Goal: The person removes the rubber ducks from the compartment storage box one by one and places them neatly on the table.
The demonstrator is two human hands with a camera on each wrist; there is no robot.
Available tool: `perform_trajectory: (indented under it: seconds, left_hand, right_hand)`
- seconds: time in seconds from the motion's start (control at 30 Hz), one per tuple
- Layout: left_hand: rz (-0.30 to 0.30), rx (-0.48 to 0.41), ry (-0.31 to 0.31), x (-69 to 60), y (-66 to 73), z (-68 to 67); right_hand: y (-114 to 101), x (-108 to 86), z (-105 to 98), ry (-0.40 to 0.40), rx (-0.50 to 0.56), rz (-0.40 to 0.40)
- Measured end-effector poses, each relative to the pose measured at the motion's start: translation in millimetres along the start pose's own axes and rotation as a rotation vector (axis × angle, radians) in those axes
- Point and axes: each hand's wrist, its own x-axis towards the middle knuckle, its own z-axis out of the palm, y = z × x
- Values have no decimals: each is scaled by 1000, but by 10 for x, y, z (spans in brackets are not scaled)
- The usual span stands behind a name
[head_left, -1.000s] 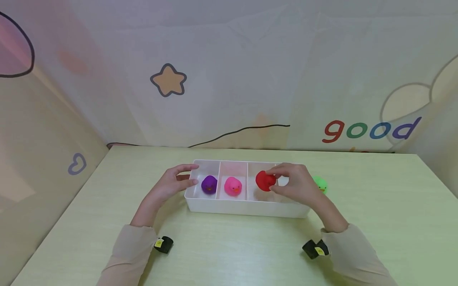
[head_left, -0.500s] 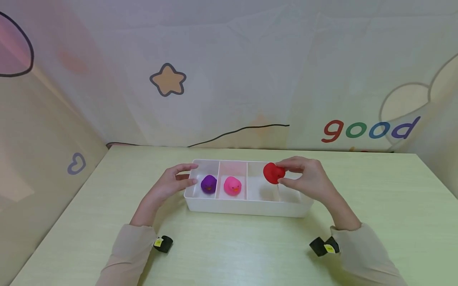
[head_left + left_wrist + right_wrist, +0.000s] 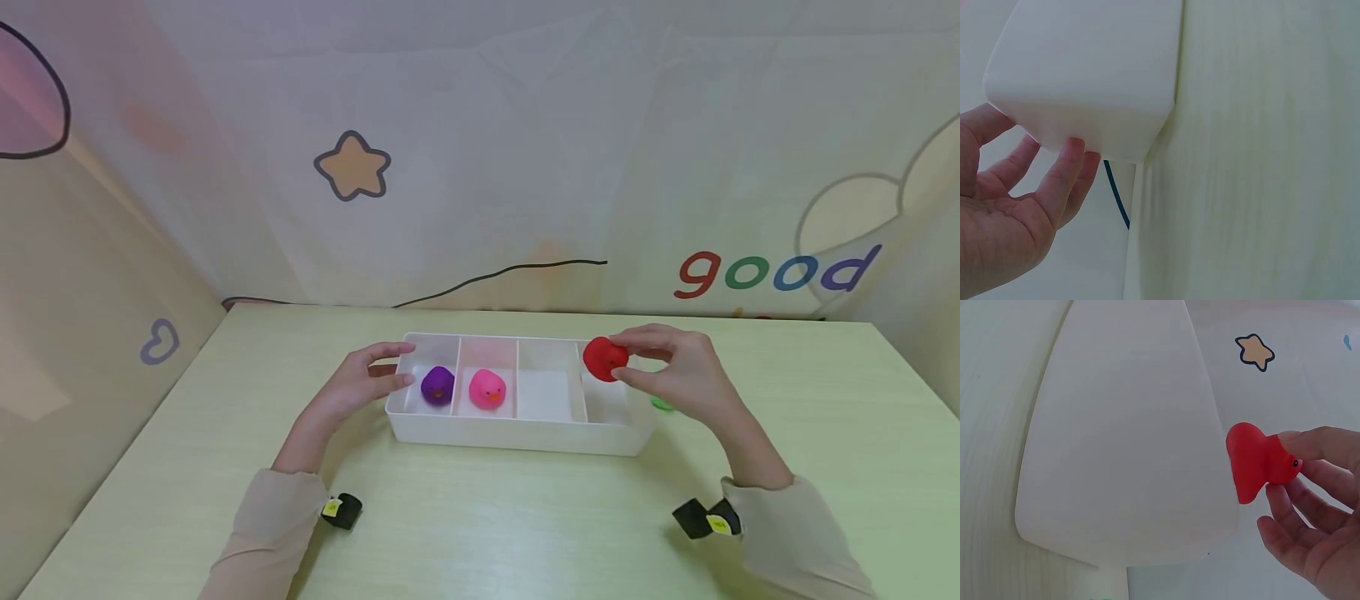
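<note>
My right hand [image 3: 678, 371] pinches a red toy duck [image 3: 603, 359] above the right-end compartment of a white divided box [image 3: 517, 433]. In the right wrist view, thumb and fingertips hold the red duck beside the box's outer wall. My left hand [image 3: 358, 382] grips the box's left end, with fingertips at the rim and others against the outside wall [image 3: 1085, 112]. A purple toy duck [image 3: 438, 387] sits in the leftmost compartment, and a pink one [image 3: 487, 390] occupies the compartment beside it. Both compartments further right hold nothing.
A sliver of a green toy [image 3: 662, 403] shows on the table right of the box, mostly hidden by my right hand. The pale wooden table [image 3: 480, 517] meets a printed cloth backdrop [image 3: 480, 167] at its back edge.
My right hand has carried the red duck rightward and slightly upward, from over the third compartment to over the rightmost one. The left hand and the box have stayed put.
</note>
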Motion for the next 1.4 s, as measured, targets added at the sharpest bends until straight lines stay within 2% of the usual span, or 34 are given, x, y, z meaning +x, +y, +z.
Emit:
perform_trajectory:
  seconds: [0.23,0.47,0.53,0.63,0.7,0.77,0.8,0.9,0.93,1.0,1.03,1.2,1.3,1.4]
  left_hand:
    - [0,-1,1,-3,4,9]
    - [-16,3,4,-14,14,12]
    - [-18,2,5,-14,12,16]
    - [-20,5,6,-18,11,20]
    - [-22,3,6,-19,11,22]
    - [-21,3,6,-19,13,25]
    - [-21,3,4,-20,15,26]
    - [-20,4,3,-22,20,29]
    - [-19,6,3,-23,21,29]
    - [-19,8,2,-27,24,29]
    - [-19,9,3,-29,25,29]
    - [-19,16,4,-34,29,29]
    - [-19,17,4,-33,31,31]
    - [-18,14,4,-29,29,32]
  right_hand:
    - [90,-65,-117,42,-11,-11]
    - [234,-105,-237,71,-30,36]
    - [407,-99,-250,90,2,44]
    - [829,-62,-253,109,33,55]
    - [1164,-38,-245,128,20,64]
    - [1450,-15,-249,139,-37,64]
    - [1447,-21,-278,124,2,43]
    - [1668,-20,-294,148,-61,44]
    - [1677,-26,-309,151,-81,50]
    - [1544,-65,-348,143,-82,76]
    - [1546,-74,-352,152,-131,92]
    - [843,-196,-463,123,-101,98]
    - [693,-229,-493,129,-95,110]
    - [662,-247,-511,129,-122,135]
